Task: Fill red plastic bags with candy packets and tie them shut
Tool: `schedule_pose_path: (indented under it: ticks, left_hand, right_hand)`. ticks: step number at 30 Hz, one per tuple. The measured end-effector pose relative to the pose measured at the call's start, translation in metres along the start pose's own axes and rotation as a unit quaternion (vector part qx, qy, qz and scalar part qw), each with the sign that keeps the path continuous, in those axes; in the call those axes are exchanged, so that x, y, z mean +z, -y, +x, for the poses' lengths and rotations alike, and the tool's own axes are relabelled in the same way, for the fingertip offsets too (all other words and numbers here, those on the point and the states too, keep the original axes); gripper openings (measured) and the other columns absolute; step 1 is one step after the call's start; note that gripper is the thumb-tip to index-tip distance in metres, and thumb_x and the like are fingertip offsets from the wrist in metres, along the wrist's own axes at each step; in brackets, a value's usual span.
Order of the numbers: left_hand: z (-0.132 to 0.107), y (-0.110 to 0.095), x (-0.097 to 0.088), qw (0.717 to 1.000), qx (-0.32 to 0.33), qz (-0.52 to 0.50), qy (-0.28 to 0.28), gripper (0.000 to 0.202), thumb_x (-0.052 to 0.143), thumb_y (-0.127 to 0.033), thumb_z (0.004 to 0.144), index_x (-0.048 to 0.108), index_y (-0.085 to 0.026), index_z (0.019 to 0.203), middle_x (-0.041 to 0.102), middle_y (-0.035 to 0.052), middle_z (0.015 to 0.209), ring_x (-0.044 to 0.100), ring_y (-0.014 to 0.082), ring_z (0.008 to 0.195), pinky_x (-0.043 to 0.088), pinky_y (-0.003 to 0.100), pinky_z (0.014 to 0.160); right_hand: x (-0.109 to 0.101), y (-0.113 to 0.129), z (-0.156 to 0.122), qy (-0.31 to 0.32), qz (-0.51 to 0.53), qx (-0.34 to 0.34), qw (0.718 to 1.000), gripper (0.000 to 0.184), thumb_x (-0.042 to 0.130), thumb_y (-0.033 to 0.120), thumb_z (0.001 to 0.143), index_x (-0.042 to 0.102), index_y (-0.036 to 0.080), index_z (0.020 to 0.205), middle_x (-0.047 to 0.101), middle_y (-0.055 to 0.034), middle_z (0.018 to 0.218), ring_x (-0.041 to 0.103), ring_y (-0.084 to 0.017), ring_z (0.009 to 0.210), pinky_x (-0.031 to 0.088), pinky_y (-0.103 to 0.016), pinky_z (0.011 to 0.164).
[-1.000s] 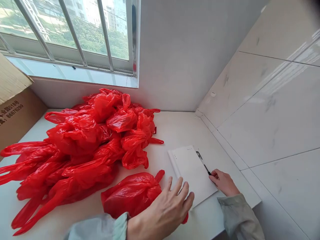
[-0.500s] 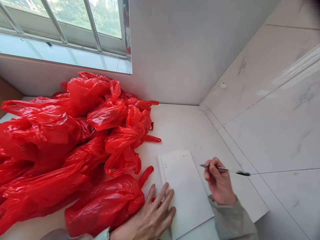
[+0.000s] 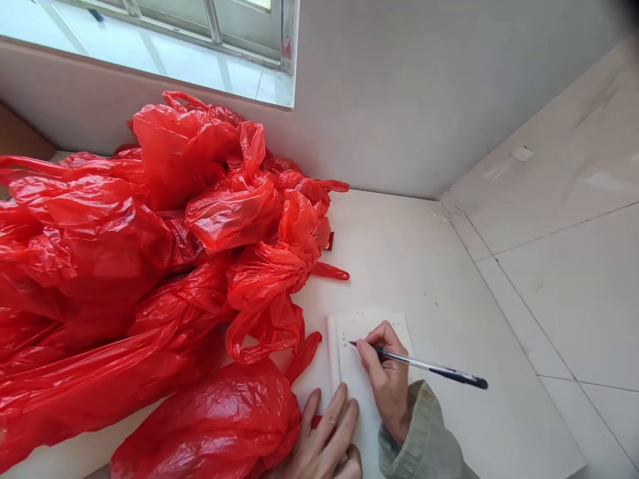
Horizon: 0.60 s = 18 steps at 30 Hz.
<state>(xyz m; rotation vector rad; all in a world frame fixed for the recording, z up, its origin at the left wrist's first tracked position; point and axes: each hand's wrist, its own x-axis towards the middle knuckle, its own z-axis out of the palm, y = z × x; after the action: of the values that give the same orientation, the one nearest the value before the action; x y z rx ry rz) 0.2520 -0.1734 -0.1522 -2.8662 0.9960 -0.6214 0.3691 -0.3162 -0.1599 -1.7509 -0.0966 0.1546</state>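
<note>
Cardboard box [image 3: 20, 136], brown: seen in part, far to the left of the notebook [image 3: 355, 369] and beyond it. Barred window [image 3: 244, 26]: set in the wall beyond the notebook, to its left; less of it is shown than one second earlier. Red plastic carrier bags [image 3: 150, 226], filled, piled: heaped to the left of the notebook and beyond it. Single red plastic carrier bag [image 3: 214, 422], filled: placed in front of the pile, left of the notebook's near part. Left hand [image 3: 327, 442]: laid on the notebook's left margin, just beside the single bag; fingers slightly apart, nothing seen to be grasped; partly cut off below. Notebook, white-paged, open: rested on the white tabletop [image 3: 479, 319], small dark marks borne along its far and left margins. Right hand [image 3: 387, 376], grey-green sleeve [image 3: 424, 439]: held over the notebook, fingers closed on the pen; half a second earlier it was held clear to the notebook's right. Ballpoint pen [image 3: 424, 366], clear barrel, black ends: tip now brought to the marks at the notebook's left margin, though contact cannot be told; butt extended past its right edge. Marble-patterned tiled wall [image 3: 574, 299]: seen well to the notebook's right.
</note>
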Motion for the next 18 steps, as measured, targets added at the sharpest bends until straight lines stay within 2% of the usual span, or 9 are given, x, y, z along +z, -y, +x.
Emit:
schedule_pose_path:
  ticks: [2,5,8,9,13,15,18]
  left_hand:
    - [0.000,-0.001,0.005,1.000,-0.005,-0.019,-0.010,0.006,0.050,-0.019,0.088,0.052,-0.023,0.091,0.059,0.0041,0.127,0.057,0.0254,0.116,0.029,0.048,0.102]
    - [0.002,-0.004,0.010,0.996,-0.037,-0.066,-0.038,0.006,0.055,-0.022,0.087,0.052,-0.025,0.092,0.063,0.0023,0.118,0.056,0.0294,0.116,0.015,0.060,0.110]
    - [0.003,-0.011,0.018,0.994,-0.046,-0.096,-0.022,0.010,0.058,-0.022,0.086,0.051,-0.024,0.092,0.063,0.0016,0.118,0.054,0.0310,0.119,0.003,0.066,0.111]
    - [0.002,-0.015,0.022,0.994,-0.048,-0.098,-0.026,0.011,0.059,-0.021,0.085,0.050,-0.024,0.092,0.062,0.0015,0.118,0.053,0.0314,0.121,0.004,0.067,0.111]
    - [0.001,-0.033,0.044,0.977,-0.127,-0.106,-0.137,0.016,0.062,-0.017,0.081,0.048,-0.024,0.084,0.062,0.0008,0.109,0.051,0.0334,0.124,0.019,0.067,0.108]
    - [0.001,-0.039,0.051,0.971,-0.144,-0.110,-0.153,0.016,0.062,-0.018,0.080,0.047,-0.023,0.081,0.062,0.0011,0.109,0.048,0.0342,0.127,0.021,0.067,0.107]
    - [0.002,-0.041,0.053,0.971,-0.141,-0.116,-0.154,0.015,0.063,-0.018,0.080,0.049,-0.023,0.080,0.062,0.0014,0.107,0.047,0.0348,0.128,0.021,0.067,0.108]
  right_hand:
    - [0.001,0.000,-0.002,0.018,-0.021,-0.001,1.000,0.021,0.060,0.033,0.087,0.048,0.020,0.075,0.047,0.0062,0.059,0.042,-0.008,0.050,0.034,-0.021,0.048]
    - [0.002,0.003,-0.002,0.048,0.024,0.029,0.998,0.019,0.059,0.034,0.088,0.050,0.020,0.079,0.051,0.0057,0.057,0.048,-0.009,0.049,0.039,-0.021,0.048]
    - [0.002,0.004,-0.005,0.059,0.052,0.043,0.996,0.022,0.055,0.036,0.091,0.048,0.021,0.077,0.052,0.0052,0.057,0.048,-0.009,0.047,0.038,-0.020,0.046]
    - [0.002,0.003,-0.006,0.059,0.047,0.044,0.996,0.023,0.054,0.037,0.092,0.047,0.021,0.075,0.051,0.0056,0.056,0.047,-0.008,0.046,0.037,-0.020,0.045]
    - [0.003,0.001,-0.011,0.047,-0.005,0.032,0.998,0.020,0.053,0.036,0.091,0.047,0.022,0.080,0.049,0.0065,0.055,0.044,-0.009,0.045,0.035,-0.021,0.044]
    - [0.003,0.000,-0.012,0.053,-0.015,0.032,0.998,0.018,0.053,0.036,0.091,0.047,0.022,0.083,0.051,0.0056,0.058,0.047,-0.010,0.047,0.036,-0.021,0.045]
    - [0.002,-0.002,-0.012,0.043,-0.046,0.013,0.998,0.022,0.053,0.036,0.091,0.046,0.021,0.075,0.046,0.0062,0.056,0.042,-0.009,0.046,0.034,-0.022,0.045]
